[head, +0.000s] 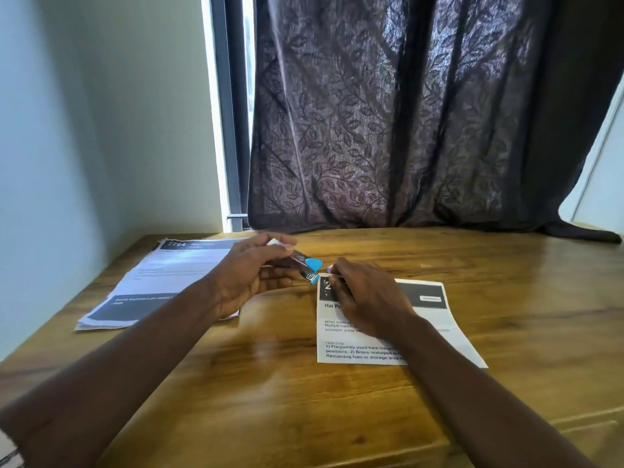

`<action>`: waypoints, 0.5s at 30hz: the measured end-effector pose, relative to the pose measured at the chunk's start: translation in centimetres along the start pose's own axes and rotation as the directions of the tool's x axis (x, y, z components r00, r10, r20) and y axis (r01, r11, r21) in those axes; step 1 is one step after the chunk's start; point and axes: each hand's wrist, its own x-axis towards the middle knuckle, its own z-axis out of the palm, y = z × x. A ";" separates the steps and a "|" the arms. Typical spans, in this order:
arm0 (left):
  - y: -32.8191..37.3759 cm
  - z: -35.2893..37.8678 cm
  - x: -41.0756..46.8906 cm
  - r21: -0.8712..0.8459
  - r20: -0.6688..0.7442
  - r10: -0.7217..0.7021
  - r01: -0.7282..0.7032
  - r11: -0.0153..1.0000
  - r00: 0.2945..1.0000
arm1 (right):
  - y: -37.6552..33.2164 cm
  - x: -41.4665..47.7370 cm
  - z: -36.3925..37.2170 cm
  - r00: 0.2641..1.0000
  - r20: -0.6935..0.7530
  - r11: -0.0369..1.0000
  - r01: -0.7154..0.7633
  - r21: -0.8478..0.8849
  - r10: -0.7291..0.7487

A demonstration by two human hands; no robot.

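We are gripping the light, rigid stapler (pixel 309 266) by its body in our left hand's (pixel 256 278) curled fingers (pixel 275 247), just above the surface (pixel 270 366), while our right hand (pixel 366 298) is steadying the flimsy printed sheet (pixel 435 319) at its corner, pinched or pressed we cannot tell.

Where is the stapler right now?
In the head view, the stapler is gripped in the left hand mid-table, its blue tip beside the top left corner of the single sheet under the right hand.
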 end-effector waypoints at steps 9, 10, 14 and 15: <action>-2.7 -0.3 2.1 -0.009 -0.032 -0.039 0.038 0.999 0.999 | 0.4 0.2 0.1 0.998 0.031 0.998 -0.053 0.019 0.052; -2.9 -0.3 2.2 -0.005 -0.028 -0.032 0.032 0.999 0.999 | 0.4 0.3 0.2 0.998 0.038 0.998 -0.055 0.017 0.054; -3.4 -0.5 2.5 -0.008 -0.028 -0.008 0.007 1.000 1.000 | 0.5 0.3 0.2 0.998 0.026 0.998 -0.050 0.024 0.049; -3.5 -0.6 2.6 -0.017 -0.029 -0.014 0.014 1.000 0.999 | 0.6 0.3 0.3 0.999 0.025 0.999 -0.046 0.022 0.046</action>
